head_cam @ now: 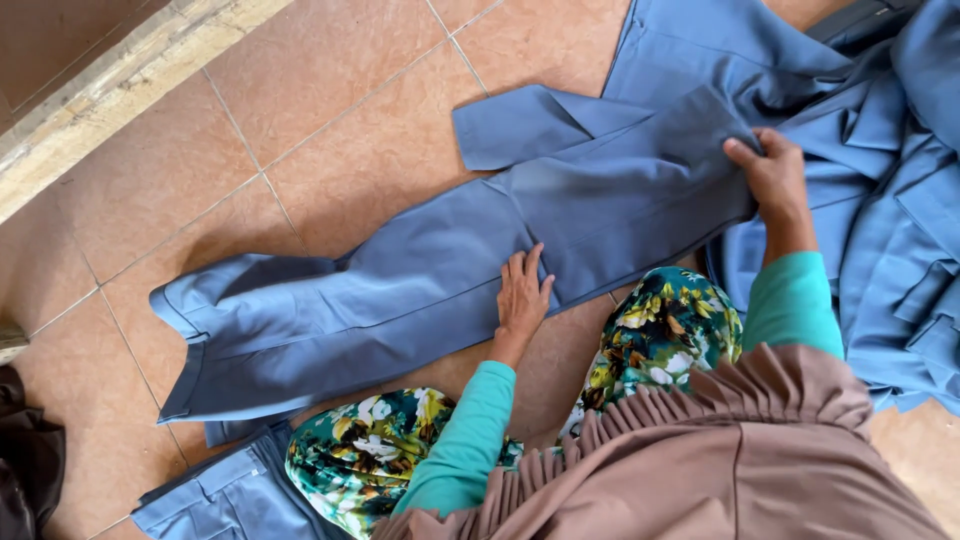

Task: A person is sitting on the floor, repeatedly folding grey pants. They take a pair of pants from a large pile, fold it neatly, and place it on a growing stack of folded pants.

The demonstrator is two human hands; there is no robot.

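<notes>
Blue trousers (pixel 400 290) lie on tiled floor (pixel 330 110), waist at 8 o'clock. Left hand (pixel 522 295) released, palm flat on the middle. Right hand (pixel 772 172) at 2 o'clock, grasping folded leg end. Blue garment pile (pixel 900 200) at 3 o'clock.

Left hand (pixel 523 292) flat, fingers spread; right hand (pixel 770 170) pinched shut.

Blue-grey trousers (pixel 400 290), spread flat on tiled floor, waistband at far left; mid-leg under left fingers (pixel 524 272), folded end pinched by right fingers (pixel 748 152).
</notes>
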